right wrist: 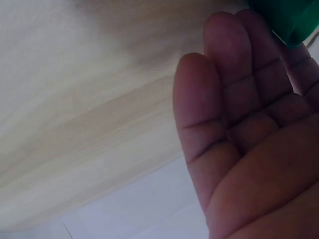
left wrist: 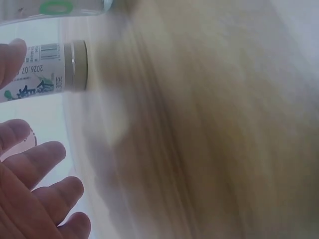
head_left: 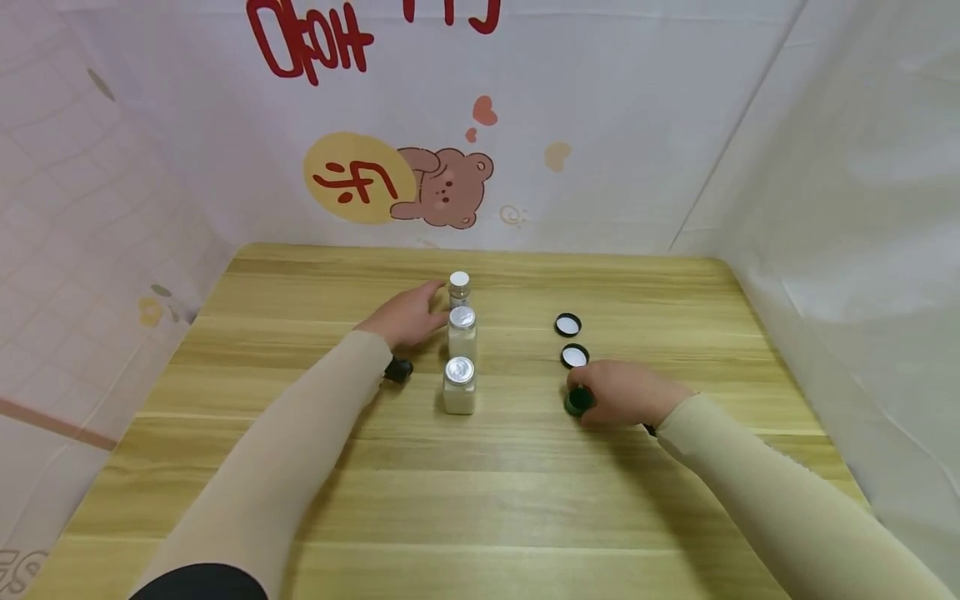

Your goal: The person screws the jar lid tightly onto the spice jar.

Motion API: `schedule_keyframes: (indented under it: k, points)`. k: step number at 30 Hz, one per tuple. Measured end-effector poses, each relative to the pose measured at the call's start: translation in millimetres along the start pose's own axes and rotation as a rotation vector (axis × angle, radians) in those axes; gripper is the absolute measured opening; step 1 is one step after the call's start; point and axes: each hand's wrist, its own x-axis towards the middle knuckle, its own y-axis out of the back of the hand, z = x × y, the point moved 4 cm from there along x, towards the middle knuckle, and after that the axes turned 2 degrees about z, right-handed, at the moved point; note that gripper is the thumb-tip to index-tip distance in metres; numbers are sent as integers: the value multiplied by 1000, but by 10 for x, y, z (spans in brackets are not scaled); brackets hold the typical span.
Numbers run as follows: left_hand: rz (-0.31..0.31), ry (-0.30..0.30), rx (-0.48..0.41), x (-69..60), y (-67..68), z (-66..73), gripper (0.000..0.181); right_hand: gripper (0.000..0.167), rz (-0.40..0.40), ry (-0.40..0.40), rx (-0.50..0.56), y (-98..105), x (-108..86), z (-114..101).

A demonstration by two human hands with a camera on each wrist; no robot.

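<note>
My left hand [head_left: 408, 317] is beside a small labelled spice bottle [head_left: 459, 289] that stands at the back of a row. In the left wrist view its fingers are spread, and the thumb overlaps the edge of the bottle's printed label [left wrist: 42, 69]. In front of that bottle stand two square jars with silvery tops, a middle jar [head_left: 462, 337] and a front jar [head_left: 460, 396], both with pale contents. My right hand [head_left: 622, 392] pinches a green cap [head_left: 580, 401] low over the table, right of the jars. The green cap [right wrist: 294, 20] shows only partly in the right wrist view.
Two black lids with white insides, a far lid [head_left: 567, 325] and a nearer lid [head_left: 575, 357], lie beyond the right hand. The wooden table [head_left: 480, 508] meets a printed cloth backdrop [head_left: 600, 192] at its far edge, with white cloth on both sides.
</note>
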Motion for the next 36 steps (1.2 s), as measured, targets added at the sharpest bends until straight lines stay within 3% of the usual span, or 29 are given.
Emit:
schedule_keyframes:
  k: [19,29,36]
  points:
    - [-9,34,-205,245,-129,-28,71,27,39,44,-20,-61,37,0]
    - [3,19,-213,272,-171,-19,59,25,87,53,24,-59,83,19]
    - [12,13,-157,320,-195,-20,53,26,160,36,84,121,162,26]
